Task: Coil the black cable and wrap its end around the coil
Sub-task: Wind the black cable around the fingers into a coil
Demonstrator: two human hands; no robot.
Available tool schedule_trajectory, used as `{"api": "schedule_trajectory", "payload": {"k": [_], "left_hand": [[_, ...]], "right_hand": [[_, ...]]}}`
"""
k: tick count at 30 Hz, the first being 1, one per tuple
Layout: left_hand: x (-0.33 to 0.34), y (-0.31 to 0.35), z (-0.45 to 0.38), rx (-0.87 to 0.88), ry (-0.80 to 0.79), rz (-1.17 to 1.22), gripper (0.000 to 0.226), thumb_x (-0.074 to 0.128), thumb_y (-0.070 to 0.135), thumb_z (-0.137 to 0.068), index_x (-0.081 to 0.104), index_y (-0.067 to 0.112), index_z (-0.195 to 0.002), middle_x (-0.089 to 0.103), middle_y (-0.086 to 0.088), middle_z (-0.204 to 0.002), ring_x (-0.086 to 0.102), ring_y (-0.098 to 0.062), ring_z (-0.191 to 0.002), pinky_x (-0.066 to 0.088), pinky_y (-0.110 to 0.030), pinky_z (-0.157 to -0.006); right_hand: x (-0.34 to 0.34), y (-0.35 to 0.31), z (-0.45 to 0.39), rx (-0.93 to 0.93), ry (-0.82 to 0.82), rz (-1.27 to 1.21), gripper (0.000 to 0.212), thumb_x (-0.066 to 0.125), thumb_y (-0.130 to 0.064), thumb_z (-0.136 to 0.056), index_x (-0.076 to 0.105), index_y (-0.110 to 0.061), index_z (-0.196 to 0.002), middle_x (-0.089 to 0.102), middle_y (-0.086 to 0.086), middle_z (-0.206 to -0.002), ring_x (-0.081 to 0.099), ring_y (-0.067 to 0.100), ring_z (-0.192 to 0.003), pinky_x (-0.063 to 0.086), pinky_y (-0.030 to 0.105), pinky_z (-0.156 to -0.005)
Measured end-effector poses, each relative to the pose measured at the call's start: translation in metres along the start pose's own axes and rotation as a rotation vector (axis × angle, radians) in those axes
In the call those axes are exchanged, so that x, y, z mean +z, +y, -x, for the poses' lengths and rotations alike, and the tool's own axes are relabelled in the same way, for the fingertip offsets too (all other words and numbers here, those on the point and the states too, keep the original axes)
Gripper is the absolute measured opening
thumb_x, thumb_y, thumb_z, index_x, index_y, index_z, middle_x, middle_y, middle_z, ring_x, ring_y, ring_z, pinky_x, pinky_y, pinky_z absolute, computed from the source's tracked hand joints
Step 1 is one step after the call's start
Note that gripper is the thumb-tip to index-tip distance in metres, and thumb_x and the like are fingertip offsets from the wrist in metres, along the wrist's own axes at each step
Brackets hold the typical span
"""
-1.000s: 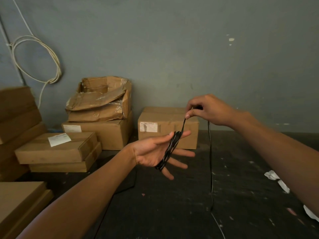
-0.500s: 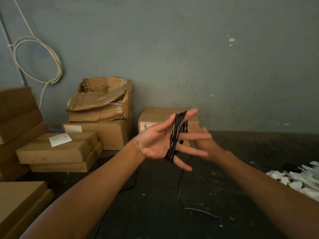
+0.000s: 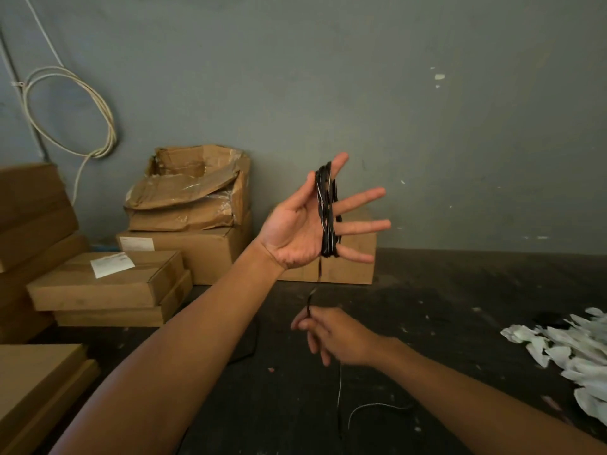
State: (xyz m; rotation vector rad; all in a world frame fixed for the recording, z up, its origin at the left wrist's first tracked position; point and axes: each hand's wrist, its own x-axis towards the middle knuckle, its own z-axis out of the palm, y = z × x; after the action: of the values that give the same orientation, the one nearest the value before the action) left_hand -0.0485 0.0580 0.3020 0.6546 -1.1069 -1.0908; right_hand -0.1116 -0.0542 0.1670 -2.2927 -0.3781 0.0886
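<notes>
My left hand (image 3: 297, 226) is raised with the palm toward me and the fingers spread. A coil of black cable (image 3: 326, 211) runs in several loops around those fingers, from the index finger down to the little finger. Below it, my right hand (image 3: 331, 334) pinches a loose stretch of the same cable between thumb and fingers. From that hand the free end (image 3: 341, 395) hangs down and curls on the dark floor. The strand between the coil and my right hand is blurred.
Cardboard boxes (image 3: 108, 284) are stacked at the left and against the grey wall, one of them (image 3: 348, 267) right behind my left hand. A pile of white scraps (image 3: 565, 353) lies on the floor at the right. A pale cable loop (image 3: 75, 116) hangs on the wall.
My left hand has risen and turned upright with more loops on it. My right hand has come from behind the left hand down to below it, drawing the cable with it.
</notes>
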Motion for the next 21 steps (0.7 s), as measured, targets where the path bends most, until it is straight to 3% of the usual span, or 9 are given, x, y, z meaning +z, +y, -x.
{"api": "schedule_trajectory", "payload": {"k": [4,6,8,10,14,16,18,21], "left_hand": [[-0.014,0.008,0.006,0.026,0.156,-0.033,0.046,0.029,0.052,-0.098,0.038,0.047,-0.143,0.020,-0.015,-0.160,0.022,-0.052,-0.141,0.023,-0.077,-0.095],[-0.024,0.010,0.014,0.032,0.263,-0.043,0.046,0.029,0.053,-0.098,0.035,0.048,-0.144,0.024,-0.016,-0.160,0.025,-0.053,-0.140,0.026,-0.078,-0.094],[-0.037,0.013,0.023,0.037,0.388,-0.084,0.046,0.032,0.053,-0.097,0.036,0.050,-0.143,0.032,-0.015,-0.157,0.033,-0.052,-0.138,0.029,-0.079,-0.093],[-0.048,0.013,0.034,0.039,0.505,-0.128,0.046,0.035,0.053,-0.096,0.039,0.050,-0.141,0.039,-0.013,-0.154,0.040,-0.051,-0.134,0.030,-0.081,-0.093],[-0.067,0.008,0.052,0.037,0.622,-0.117,0.045,0.033,0.055,-0.097,0.040,0.051,-0.141,0.040,-0.014,-0.153,0.045,-0.050,-0.131,0.036,-0.080,-0.090],[-0.072,0.006,0.059,0.053,0.644,-0.091,0.045,0.032,0.055,-0.098,0.040,0.051,-0.142,0.041,-0.014,-0.153,0.047,-0.050,-0.129,0.037,-0.078,-0.090],[-0.075,0.004,0.065,0.086,0.653,-0.065,0.045,0.030,0.055,-0.099,0.039,0.051,-0.142,0.043,-0.014,-0.152,0.048,-0.051,-0.127,0.035,-0.079,-0.091],[-0.075,0.005,0.068,0.119,0.652,-0.042,0.045,0.030,0.055,-0.099,0.039,0.050,-0.142,0.045,-0.015,-0.150,0.049,-0.052,-0.126,0.035,-0.079,-0.091]], "right_hand": [[0.004,-0.016,0.005,-0.037,-0.055,0.099,0.024,0.037,-0.032,-0.103,0.058,-0.030,-0.114,0.059,0.011,-0.077,0.056,0.022,-0.065,0.050,0.039,-0.063],[-0.001,-0.029,0.010,-0.063,-0.093,0.151,0.026,0.038,-0.030,-0.103,0.059,-0.028,-0.118,0.062,0.004,-0.082,0.060,0.012,-0.072,0.050,0.035,-0.068],[-0.009,-0.039,0.013,-0.090,-0.109,0.218,0.029,0.039,-0.029,-0.103,0.060,-0.022,-0.121,0.067,-0.003,-0.105,0.061,0.000,-0.098,0.050,0.029,-0.087],[-0.017,-0.044,0.015,-0.127,-0.095,0.301,0.030,0.039,-0.032,-0.103,0.061,-0.022,-0.119,0.065,-0.001,-0.121,0.058,0.009,-0.115,0.047,0.036,-0.098],[-0.037,-0.052,0.015,-0.164,-0.006,0.402,0.031,0.036,-0.039,-0.102,0.063,-0.025,-0.107,0.067,-0.001,-0.102,0.062,0.012,-0.095,0.051,0.043,-0.087],[-0.048,-0.058,0.015,-0.193,0.053,0.426,0.031,0.038,-0.037,-0.102,0.064,-0.022,-0.103,0.065,-0.005,-0.090,0.059,0.006,-0.083,0.050,0.034,-0.079],[-0.058,-0.063,0.015,-0.217,0.092,0.460,0.030,0.039,-0.035,-0.102,0.065,-0.020,-0.100,0.055,-0.015,-0.073,0.050,-0.003,-0.067,0.039,0.020,-0.065],[-0.064,-0.066,0.016,-0.217,0.100,0.514,0.027,0.041,-0.034,-0.102,0.064,-0.021,-0.097,0.046,-0.016,-0.064,0.046,-0.003,-0.058,0.029,0.015,-0.056]]}}
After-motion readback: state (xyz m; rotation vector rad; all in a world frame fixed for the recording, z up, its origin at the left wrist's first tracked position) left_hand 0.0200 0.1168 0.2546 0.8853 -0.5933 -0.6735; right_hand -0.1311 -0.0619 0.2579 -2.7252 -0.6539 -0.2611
